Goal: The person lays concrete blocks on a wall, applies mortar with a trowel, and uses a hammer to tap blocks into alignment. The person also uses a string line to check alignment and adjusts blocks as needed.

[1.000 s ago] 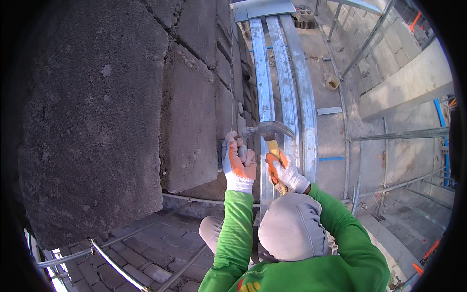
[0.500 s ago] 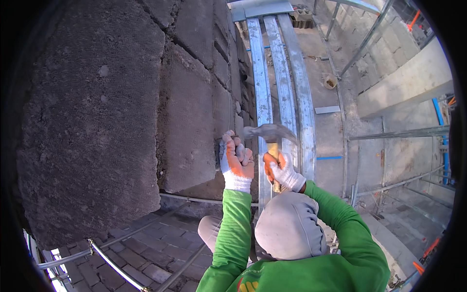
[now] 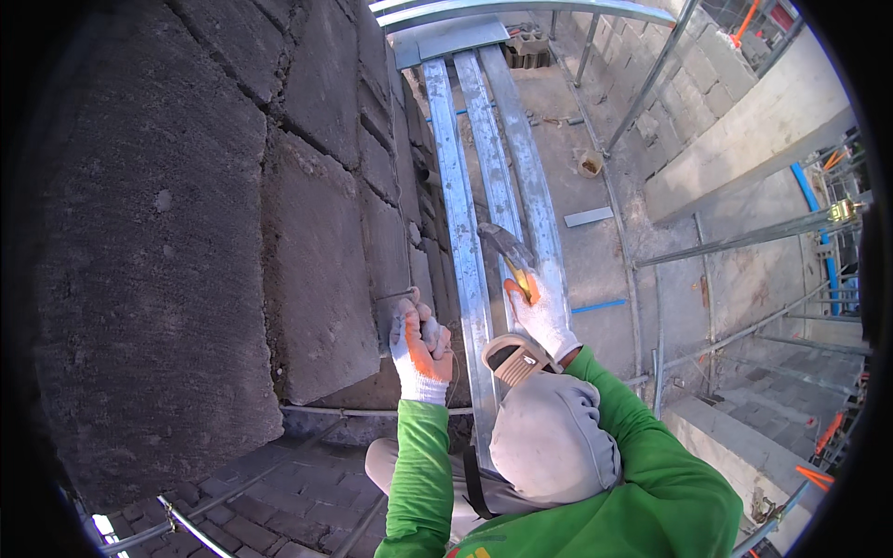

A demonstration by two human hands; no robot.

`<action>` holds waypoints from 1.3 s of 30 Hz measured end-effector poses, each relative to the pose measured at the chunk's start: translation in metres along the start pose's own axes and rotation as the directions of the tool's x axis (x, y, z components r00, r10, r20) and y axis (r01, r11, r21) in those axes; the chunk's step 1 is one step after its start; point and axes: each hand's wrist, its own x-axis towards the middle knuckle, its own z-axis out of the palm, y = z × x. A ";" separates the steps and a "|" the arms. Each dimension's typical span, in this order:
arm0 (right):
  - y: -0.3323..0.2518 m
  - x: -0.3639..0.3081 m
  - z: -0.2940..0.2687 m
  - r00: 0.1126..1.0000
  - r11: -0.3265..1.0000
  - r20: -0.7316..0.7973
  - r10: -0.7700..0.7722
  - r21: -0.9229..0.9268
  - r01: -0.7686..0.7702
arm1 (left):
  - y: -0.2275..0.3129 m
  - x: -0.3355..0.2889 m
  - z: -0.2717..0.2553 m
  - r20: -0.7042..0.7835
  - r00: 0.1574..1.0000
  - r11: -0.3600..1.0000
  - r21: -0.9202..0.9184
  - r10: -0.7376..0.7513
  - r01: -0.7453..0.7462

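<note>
Nail (image 3: 398, 297), a thin metal pin, sticks out of the grey block wall (image 3: 186, 214) just above the left grip, at the edge of a large rough block. The left hand (image 3: 420, 346), in a white glove with orange palm coating, is curled narrow at the wall face with its fingertips pinching close to the nail; whether they actually touch it is too small to tell. A thin line or wire (image 3: 372, 410) runs along the mortar joint just below this hand.

To the right of the left grip, three long metal scaffold planks (image 3: 463, 214) stretch away from the person. Just beyond them, the right hand (image 3: 541, 312), gloved the same way, is closed tight around the yellow-orange handle of a hammer (image 3: 507, 249). The hammer's dark steel head is raised above and slightly left of the right grip, well apart from the nail.

Below both hands are green sleeves (image 3: 420, 474) and a grey capped head (image 3: 551, 437). Farther right of the right grip, scaffold tubes (image 3: 735, 240) cross above a concrete floor (image 3: 595, 130).
</note>
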 end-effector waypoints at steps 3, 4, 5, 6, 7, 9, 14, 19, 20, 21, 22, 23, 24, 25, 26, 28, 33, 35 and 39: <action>0.040 0.028 -0.004 0.982 0.944 -0.151 0.111 -0.293 -0.152 | -0.015 -0.021 -0.015 0.006 1.000 0.988 0.151 0.017 -0.017; 0.054 0.037 -0.003 0.984 0.917 -0.148 0.102 -0.370 -0.151 | -0.021 -0.029 -0.020 -0.011 1.000 0.987 0.161 0.003 -0.001; 0.068 0.043 0.000 0.981 0.879 -0.139 0.135 -0.440 -0.184 | -0.027 -0.037 -0.025 -0.010 1.000 0.986 0.165 -0.014 0.015; 0.080 0.050 0.002 0.970 0.827 -0.116 0.213 -0.508 -0.243 | -0.034 -0.044 -0.030 -0.050 0.998 0.983 0.177 -0.035 0.043; 0.090 0.054 0.005 0.979 0.825 -0.101 0.180 -0.526 -0.206 | -0.037 -0.052 -0.036 -0.032 0.997 0.985 0.154 -0.074 0.078; 0.102 0.057 0.012 0.977 0.797 -0.056 0.205 -0.570 -0.200 | -0.043 -0.067 -0.045 -0.045 0.999 0.984 0.173 -0.021 0.028; 0.087 0.045 0.021 0.968 0.709 -0.124 0.216 -0.662 -0.243 | -0.030 -0.067 -0.054 0.011 1.000 0.978 0.209 -0.019 0.016; 0.022 0.052 0.009 0.990 0.981 0.021 0.141 -0.138 -0.136 | -0.026 -0.054 -0.051 -0.083 0.996 0.866 0.496 -0.022 0.061; 0.003 0.053 0.007 0.962 0.987 0.242 0.124 0.071 -0.145 | -0.031 -0.055 -0.050 -0.074 0.997 0.864 0.501 -0.025 0.059; -0.017 0.053 0.005 0.893 0.904 0.447 0.062 0.353 -0.240 | -0.037 -0.057 -0.050 -0.077 0.997 0.860 0.507 -0.028 0.063; -0.039 0.053 0.008 0.802 0.646 0.596 -0.042 0.629 -0.433 | -0.043 -0.058 -0.050 -0.049 0.998 0.857 0.512 -0.038 0.058; -0.060 0.050 0.005 0.758 0.476 0.627 -0.179 0.729 -0.491 | -0.051 -0.059 -0.049 -0.014 0.999 0.849 0.528 -0.038 0.040; -0.080 0.048 0.005 0.743 0.437 0.664 -0.080 0.693 -0.573 | -0.055 -0.061 -0.048 0.021 0.997 0.851 0.522 -0.078 0.056; -0.096 0.048 0.002 0.723 0.323 0.675 -0.147 0.724 -0.610 | -0.057 -0.061 -0.047 0.018 0.988 0.847 0.518 -0.155 0.123; -0.107 0.050 -0.006 0.737 0.481 0.676 -0.027 0.655 -0.583 | -0.060 -0.062 -0.043 0.030 0.988 0.803 0.587 -0.154 0.107; -0.117 0.052 -0.027 0.772 0.714 0.635 0.040 0.522 -0.467 | -0.051 -0.055 -0.032 0.166 0.978 0.630 0.775 -0.129 -0.048; -0.121 0.041 -0.060 0.907 0.982 0.408 -0.105 0.185 0.031 | -0.034 -0.026 0.036 0.531 0.752 0.110 0.784 0.390 -0.611; -0.128 0.038 -0.072 0.831 0.896 0.355 -0.429 0.049 0.441 | -0.025 -0.012 0.064 0.644 0.668 -0.084 0.740 0.373 -0.667; -0.148 0.043 -0.120 0.853 0.948 0.448 -0.268 -0.035 0.316 | -0.007 0.011 0.092 0.826 0.551 -0.318 0.557 0.119 -0.767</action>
